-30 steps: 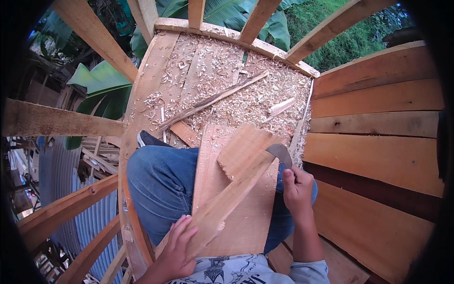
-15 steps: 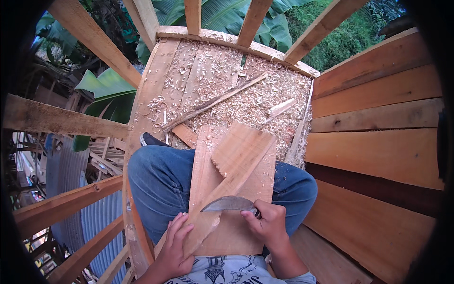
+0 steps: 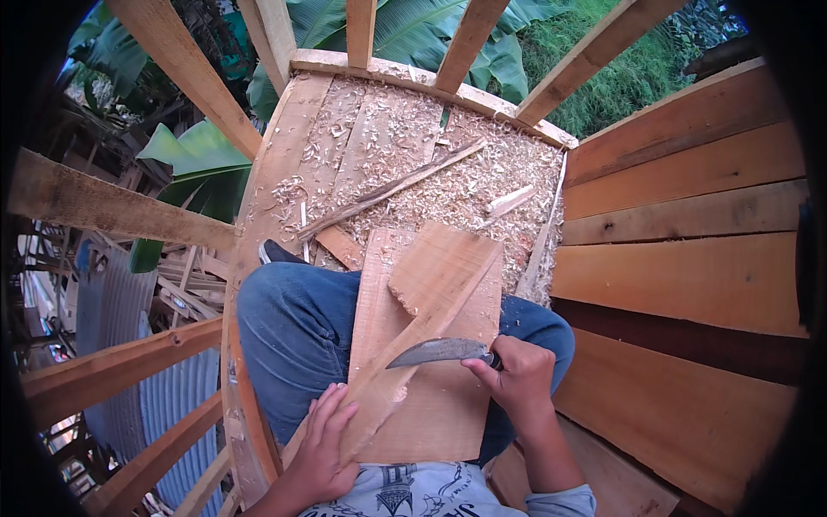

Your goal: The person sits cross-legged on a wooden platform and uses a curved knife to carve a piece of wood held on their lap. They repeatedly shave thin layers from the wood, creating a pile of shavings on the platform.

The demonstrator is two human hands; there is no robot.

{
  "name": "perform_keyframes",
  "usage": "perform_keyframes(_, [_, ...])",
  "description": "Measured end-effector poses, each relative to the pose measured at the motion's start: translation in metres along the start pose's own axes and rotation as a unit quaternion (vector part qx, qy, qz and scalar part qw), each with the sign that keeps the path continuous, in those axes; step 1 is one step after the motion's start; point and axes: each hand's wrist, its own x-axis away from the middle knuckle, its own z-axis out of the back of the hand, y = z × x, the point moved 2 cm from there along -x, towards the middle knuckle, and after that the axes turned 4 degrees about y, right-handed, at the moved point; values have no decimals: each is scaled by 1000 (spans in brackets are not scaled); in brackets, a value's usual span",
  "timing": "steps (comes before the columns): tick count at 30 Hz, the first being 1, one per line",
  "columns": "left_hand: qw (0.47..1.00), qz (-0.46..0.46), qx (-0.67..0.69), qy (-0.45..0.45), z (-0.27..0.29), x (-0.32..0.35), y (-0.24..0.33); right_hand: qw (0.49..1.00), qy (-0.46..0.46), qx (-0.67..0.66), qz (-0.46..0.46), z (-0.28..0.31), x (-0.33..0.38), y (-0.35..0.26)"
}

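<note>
curved knife (image 3: 441, 351) lay across the paddle-shaped wood piece (image 3: 431, 302); your right hand (image 3: 515, 379) clenched its handle, your left hand (image 3: 323, 444) clasped the wood's narrow end over the board (image 3: 435, 414).

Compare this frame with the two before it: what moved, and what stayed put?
The right hand pulled the curved knife from the wooden workpiece's far end toward the body, then slightly back out. The left hand kept gripping the near end. The board on the lap stayed put.
</note>
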Motion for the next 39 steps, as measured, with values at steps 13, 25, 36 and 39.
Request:
perform_keyframes(13, [1000, -17, 9, 3, 4, 0, -5, 961, 95, -57, -255, 13, -33, 91])
perform_keyframes(25, [1000, -10, -7, -14, 6, -6, -5, 997, -19, -70, -30, -9, -10, 6])
perform_keyframes(36, [999, -26, -20, 0, 4, -7, -1, 995, 65, 21, -78, 3, -35, 52])
perform_keyframes(39, [1000, -28, -3, 2, 3, -7, -4, 987, 92, 45, -120, 10, -41, 65])
